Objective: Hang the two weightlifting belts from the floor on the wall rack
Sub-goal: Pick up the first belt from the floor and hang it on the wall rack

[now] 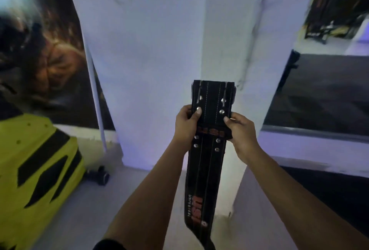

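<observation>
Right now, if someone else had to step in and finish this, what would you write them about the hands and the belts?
Left hand: gripping the left edge of the black belt, thumb on its front near a rivet.
Right hand: gripping the right edge at the same height.
Belt: held upright in front of the white pillar, buckle end up, long tail hanging down between the forearms.
Done: one belt is off the floor and in hand.
Left: hang it on the wall rack, which is not clearly in view, then fetch and hang the second belt, which I cannot see here.
</observation>
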The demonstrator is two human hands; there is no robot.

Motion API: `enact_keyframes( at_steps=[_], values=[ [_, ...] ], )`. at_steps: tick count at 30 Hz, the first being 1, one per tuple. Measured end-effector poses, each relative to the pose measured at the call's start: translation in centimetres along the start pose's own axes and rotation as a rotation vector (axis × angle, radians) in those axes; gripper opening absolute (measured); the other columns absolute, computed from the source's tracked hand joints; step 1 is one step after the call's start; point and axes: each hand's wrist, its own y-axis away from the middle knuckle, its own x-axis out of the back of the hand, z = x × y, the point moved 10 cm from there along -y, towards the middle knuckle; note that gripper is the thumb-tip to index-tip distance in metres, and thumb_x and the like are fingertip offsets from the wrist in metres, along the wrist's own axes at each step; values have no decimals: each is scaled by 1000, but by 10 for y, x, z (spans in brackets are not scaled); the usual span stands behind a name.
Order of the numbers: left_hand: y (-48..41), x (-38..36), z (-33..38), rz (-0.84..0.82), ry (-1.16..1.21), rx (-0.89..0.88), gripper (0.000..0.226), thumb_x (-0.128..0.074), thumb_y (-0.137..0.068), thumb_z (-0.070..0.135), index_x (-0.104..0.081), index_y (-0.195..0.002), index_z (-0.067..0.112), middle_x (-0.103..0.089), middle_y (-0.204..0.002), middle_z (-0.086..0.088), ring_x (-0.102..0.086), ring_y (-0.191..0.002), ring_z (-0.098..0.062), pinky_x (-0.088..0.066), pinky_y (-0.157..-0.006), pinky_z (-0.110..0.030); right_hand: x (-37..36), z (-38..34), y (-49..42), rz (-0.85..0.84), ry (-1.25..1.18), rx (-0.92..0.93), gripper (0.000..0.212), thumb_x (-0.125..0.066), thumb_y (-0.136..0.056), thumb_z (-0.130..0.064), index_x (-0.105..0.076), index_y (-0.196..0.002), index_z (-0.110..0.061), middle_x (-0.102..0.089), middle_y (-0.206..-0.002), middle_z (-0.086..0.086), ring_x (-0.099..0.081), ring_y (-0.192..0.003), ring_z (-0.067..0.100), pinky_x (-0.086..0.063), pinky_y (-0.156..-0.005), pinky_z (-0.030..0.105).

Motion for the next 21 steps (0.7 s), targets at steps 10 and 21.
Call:
enact_keyframes(
  at_steps=[10, 21],
  values=[
    [-12, -137, 208, -90, 87, -342, 7, -54, -92, 12, -57, -98, 11, -66, -90, -4, -66, -85, -21, -55, -76, -31, 76, -198, -16, -26, -84, 367, 43, -71, -81, -24, -50, -119, -28, -64, -97, -15, -62, -87, 1, -48, -68, 18],
    [-32, -208, 291, -291, -6, -467, 24, -58, -91, 23, -65, -108, 8, -73, -99, -7, -71, -88, -17, -54, -70, -25, 128, -314, -56, 82, -342, 510, 35, -68, -81, -5, -57, -114, -9, -66, -90, -1, -65, -81, 20, -54, -64, 24]
  ],
)
